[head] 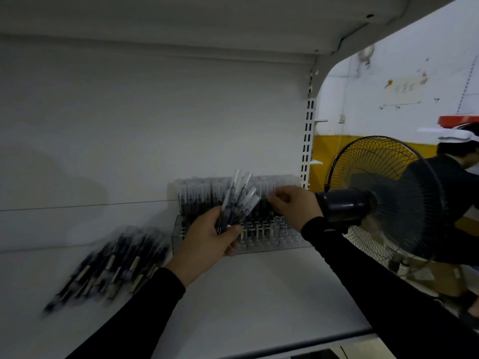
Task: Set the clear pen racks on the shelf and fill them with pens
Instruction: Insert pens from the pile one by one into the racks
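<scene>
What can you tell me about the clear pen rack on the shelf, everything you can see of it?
The clear pen rack looks like transparent plastic, a low box with rows of upright pegs or slots. It stands on the white shelf against the back wall, at the right end beside the slotted upright. Its back rows are filled with dark pens standing upright under clear caps; the front rows look mostly unfilled. The left hand, holding a fan of pens, covers its front left part. The right hand reaches over its back rows; contact is unclear.

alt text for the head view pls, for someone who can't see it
A left hand grips a fanned bunch of pens while the right hand reaches at a partly filled clear pen rack on a white shelf. Loose pens lie left.
</scene>
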A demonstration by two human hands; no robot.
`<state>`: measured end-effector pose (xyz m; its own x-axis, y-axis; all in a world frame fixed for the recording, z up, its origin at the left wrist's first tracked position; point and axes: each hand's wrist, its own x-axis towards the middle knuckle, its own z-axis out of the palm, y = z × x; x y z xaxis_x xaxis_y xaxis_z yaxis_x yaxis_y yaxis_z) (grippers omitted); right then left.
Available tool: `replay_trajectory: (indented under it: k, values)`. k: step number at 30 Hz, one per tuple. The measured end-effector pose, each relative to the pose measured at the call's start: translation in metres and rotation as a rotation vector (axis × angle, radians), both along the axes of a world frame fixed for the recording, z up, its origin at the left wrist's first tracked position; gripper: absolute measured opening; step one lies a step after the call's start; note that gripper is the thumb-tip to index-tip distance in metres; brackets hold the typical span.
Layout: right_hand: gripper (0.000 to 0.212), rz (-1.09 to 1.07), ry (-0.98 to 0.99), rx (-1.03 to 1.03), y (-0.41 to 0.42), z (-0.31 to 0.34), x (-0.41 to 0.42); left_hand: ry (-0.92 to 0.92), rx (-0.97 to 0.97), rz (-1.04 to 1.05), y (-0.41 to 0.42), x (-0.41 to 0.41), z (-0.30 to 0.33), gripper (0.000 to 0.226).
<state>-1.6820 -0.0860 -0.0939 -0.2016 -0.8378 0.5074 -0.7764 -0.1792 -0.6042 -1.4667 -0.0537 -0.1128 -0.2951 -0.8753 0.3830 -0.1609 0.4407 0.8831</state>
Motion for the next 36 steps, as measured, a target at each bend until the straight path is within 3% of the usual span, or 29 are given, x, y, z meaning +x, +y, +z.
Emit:
replay_trajectory:
  k: [8, 13, 18, 23, 27, 31, 33, 35, 36]
  values:
    - [0.024, -0.007, -0.088, -0.093, 0.016, -0.008, 0.001, 0.043, 0.061, -0.012, 0.002, -0.001, -0.001, 0.012]
    - [0.032, 0.319, -0.395, 0.019, 0.035, -0.009, 0.022, 0.036, 0.051, 0.007, 0.006, -0.005, 0.001, 0.012]
    - [0.030, 0.478, -0.554, 0.063, 0.042, -0.008, 0.037, 0.048, 0.049, 0.017, 0.011, -0.007, 0.003, 0.013]
    - [0.012, 0.474, -0.830, 0.024, 0.046, 0.003, 0.033, 0.041, 0.061, 0.030, 0.006, -0.006, 0.000, 0.014]
    - [0.011, 0.418, -1.039, -0.070, 0.043, 0.019, 0.011, 0.033, 0.049, 0.062, 0.005, -0.005, -0.001, 0.006]
    - [0.013, 0.305, -0.991, -0.184, 0.032, 0.031, -0.011, -0.021, -0.017, 0.097, 0.000, -0.003, -0.003, 0.005]
    - [0.018, 0.208, -0.848, -0.254, 0.025, 0.033, -0.018, -0.058, -0.059, 0.115, -0.002, -0.002, -0.004, 0.014]
    - [0.009, 0.126, -0.681, -0.285, 0.021, 0.032, -0.022, -0.093, -0.082, 0.119, -0.003, -0.001, -0.005, 0.019]
    - [0.016, 0.102, -0.606, -0.293, 0.019, 0.032, -0.022, -0.100, -0.086, 0.116, -0.003, -0.001, -0.005, 0.018]
